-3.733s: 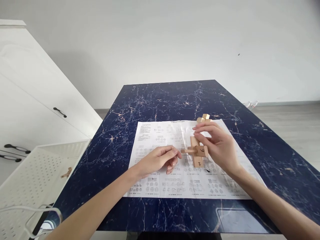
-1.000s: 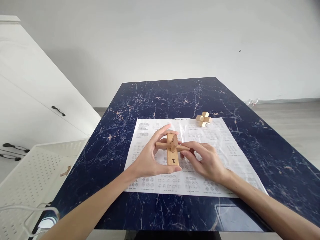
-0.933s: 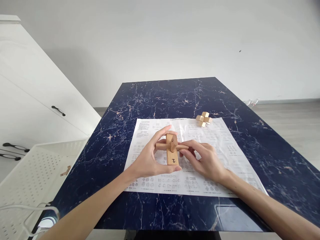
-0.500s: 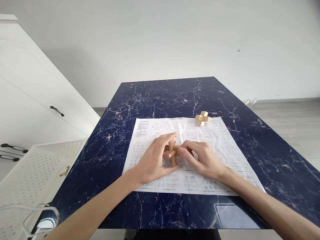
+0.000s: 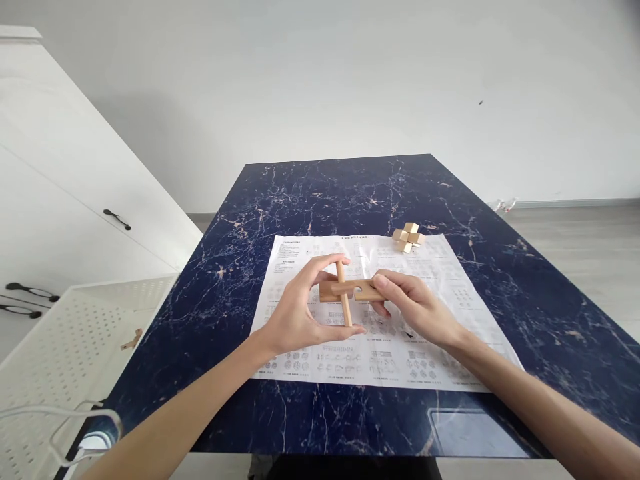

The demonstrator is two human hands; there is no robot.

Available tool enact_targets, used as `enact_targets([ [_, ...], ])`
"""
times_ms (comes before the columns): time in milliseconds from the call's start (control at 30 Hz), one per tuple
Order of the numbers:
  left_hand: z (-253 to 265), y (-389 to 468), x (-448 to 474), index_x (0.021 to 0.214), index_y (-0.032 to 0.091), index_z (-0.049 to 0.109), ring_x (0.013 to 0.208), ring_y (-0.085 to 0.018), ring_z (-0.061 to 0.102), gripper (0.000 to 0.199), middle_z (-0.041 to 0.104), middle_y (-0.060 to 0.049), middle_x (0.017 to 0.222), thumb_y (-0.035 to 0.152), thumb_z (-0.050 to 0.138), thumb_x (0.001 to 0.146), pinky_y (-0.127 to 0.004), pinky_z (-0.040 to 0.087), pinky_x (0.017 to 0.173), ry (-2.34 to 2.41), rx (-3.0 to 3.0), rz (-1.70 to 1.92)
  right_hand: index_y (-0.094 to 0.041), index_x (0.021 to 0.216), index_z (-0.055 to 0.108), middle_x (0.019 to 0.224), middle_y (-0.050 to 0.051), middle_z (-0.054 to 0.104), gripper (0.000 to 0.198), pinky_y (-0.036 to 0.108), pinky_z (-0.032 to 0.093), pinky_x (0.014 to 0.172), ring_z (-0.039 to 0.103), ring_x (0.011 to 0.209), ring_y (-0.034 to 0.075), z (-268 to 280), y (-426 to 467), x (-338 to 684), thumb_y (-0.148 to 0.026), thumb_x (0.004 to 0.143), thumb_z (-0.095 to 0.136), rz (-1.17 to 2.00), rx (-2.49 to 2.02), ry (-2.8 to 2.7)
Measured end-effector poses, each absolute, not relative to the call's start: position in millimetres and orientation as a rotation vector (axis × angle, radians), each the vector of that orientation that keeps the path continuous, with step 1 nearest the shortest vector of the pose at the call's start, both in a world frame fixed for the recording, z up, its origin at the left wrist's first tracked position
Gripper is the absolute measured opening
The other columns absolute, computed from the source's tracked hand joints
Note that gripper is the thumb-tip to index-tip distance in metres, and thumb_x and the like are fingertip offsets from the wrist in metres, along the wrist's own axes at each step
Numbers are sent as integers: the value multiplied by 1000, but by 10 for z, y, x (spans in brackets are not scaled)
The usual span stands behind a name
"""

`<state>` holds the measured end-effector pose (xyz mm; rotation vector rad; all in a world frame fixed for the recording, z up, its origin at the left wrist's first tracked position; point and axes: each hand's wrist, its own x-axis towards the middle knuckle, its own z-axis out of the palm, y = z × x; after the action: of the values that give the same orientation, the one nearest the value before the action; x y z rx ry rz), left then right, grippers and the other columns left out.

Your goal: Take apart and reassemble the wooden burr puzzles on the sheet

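Observation:
Interlocking wooden puzzle pieces are held over the printed sheet (image 5: 295,257) between my two hands. My left hand (image 5: 293,313) grips the ends of one narrow wooden puzzle piece (image 5: 345,310), thumb below and fingertip above. Crossing it sideways is a flat wooden puzzle piece (image 5: 370,291) with a rounded notch, its right end pinched by my right hand (image 5: 420,307). Some of the joint where the pieces cross is hidden. A lighter wooden burr puzzle (image 5: 410,238) sits on the sheet's far right edge.
The sheet lies on a dark blue marbled table (image 5: 325,193). At the left stand a white cabinet (image 5: 75,180) and a white perforated basket (image 5: 85,333) with a small wooden piece (image 5: 132,339) in it. A white cable (image 5: 60,415) runs at lower left.
The pieces between my hands have turned, so the wide face of the notched piece now shows. My right hand has rotated, its thumb now on top of that piece.

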<state>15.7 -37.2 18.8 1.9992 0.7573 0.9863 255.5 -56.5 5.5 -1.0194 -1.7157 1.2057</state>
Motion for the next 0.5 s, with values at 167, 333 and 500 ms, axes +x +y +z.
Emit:
enact_targets([
  [167,194,-350,147,127,27,71,131,-32,66,53,56,-11,152,32,94,79,-46,62,105,766,1814,1051,-23,100,59,87,3,61,42,34,49,67,56,73,18,25,-572,2545,-63,108,49,1219,-927,-1644],
  [333,197,-378,155,114,27,79,135,-34,64,33,48,-9,161,32,91,83,-49,63,106,779,1810,915,-22,96,62,80,2,62,44,34,46,68,57,71,18,11,-602,2507,-64,107,50,1304,-939,-1734],
  [500,178,-409,154,101,31,84,125,-31,71,14,36,-1,172,31,87,88,-50,66,103,734,1852,834,-22,73,57,60,-1,55,60,33,41,61,48,54,14,-4,-560,2513,-66,110,40,1482,-1056,-1564],
])
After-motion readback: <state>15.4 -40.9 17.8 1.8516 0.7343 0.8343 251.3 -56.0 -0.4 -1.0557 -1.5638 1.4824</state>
